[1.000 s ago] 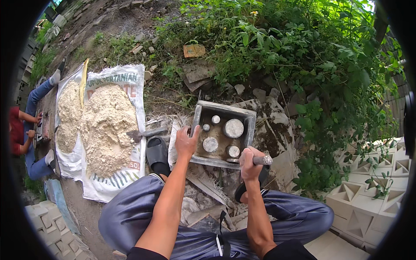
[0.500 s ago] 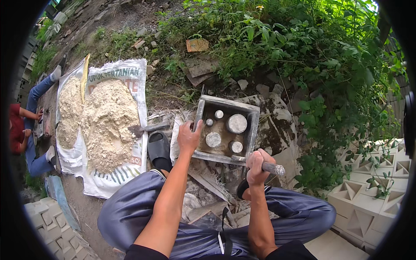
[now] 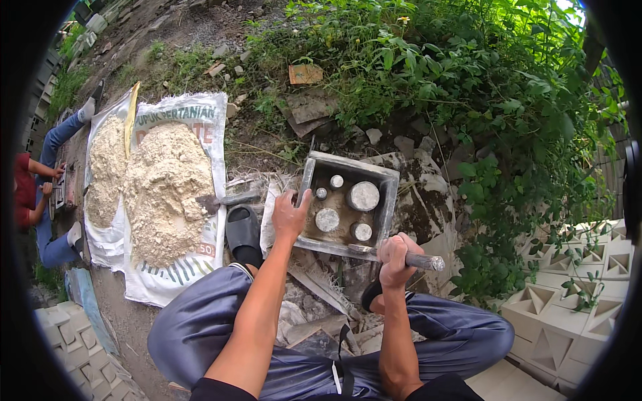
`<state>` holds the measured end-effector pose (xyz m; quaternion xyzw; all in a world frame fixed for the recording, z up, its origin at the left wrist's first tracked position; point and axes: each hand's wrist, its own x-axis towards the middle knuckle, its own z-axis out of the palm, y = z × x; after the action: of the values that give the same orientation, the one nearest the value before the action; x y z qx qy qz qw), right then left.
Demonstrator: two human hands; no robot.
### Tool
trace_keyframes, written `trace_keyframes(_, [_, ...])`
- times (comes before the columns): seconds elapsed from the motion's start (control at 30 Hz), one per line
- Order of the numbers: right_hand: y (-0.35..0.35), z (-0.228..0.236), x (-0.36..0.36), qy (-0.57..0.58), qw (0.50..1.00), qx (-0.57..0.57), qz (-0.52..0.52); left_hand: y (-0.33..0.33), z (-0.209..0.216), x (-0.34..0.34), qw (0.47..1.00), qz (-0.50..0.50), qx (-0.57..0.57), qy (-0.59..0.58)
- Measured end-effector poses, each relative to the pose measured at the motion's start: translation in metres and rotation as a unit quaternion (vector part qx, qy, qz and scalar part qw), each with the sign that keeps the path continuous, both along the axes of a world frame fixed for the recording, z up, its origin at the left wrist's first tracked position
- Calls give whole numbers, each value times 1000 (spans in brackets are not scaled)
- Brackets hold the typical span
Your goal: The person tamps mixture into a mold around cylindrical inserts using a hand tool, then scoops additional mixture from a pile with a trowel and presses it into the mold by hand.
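A square metal mould (image 3: 390, 200) with a dusty bottom sits on the ground before me. Several round, pale-topped cylinders stand inside it, the widest cylinder (image 3: 364, 196) toward the right. My left hand (image 3: 289, 215) holds the mould's left wall, its thumb along the rim and the fingers on the outer side. My right hand (image 3: 397, 257) is wrapped round a thick grey rod (image 3: 426, 262) at the mould's near right corner. The rod's blunt end sticks out to the right; its thinner end lies by the near rim.
To the left, a pale crumbly powder heap (image 3: 167, 180) lies on a white sack (image 3: 217, 120), with a trowel (image 3: 231, 200) stuck in it. Another person (image 3: 33, 180) sits at far left. Patterned pale blocks (image 3: 562, 314) are stacked at right, below leafy plants (image 3: 461, 73).
My hands, the mould and the rod keep nearly the same places; the view has shifted slightly. At far left, the other person's hands have moved a little.
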<state>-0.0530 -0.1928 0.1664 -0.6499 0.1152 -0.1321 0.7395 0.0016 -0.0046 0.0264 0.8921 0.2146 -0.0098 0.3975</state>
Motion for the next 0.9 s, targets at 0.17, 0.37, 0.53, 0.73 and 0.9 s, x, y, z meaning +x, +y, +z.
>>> trace_keyframes(0.17, [-16,-91,-11,-24,987,-143,66,-8,-7,7,1000,-2,-3,-19])
trace_keyframes(0.37, [3,-7,14,30,999,-27,24,-1,-5,1,1000,5,-10,-2])
trace_keyframes(0.53, [-10,-70,0,-37,987,-131,87,-10,-18,3,999,17,16,-42])
trace_keyframes(0.73, [3,-60,12,31,993,-80,86,0,-7,-3,1000,9,4,12])
trace_keyframes(0.9, [6,-16,13,27,997,-31,68,0,-7,2,1000,-14,1,4])
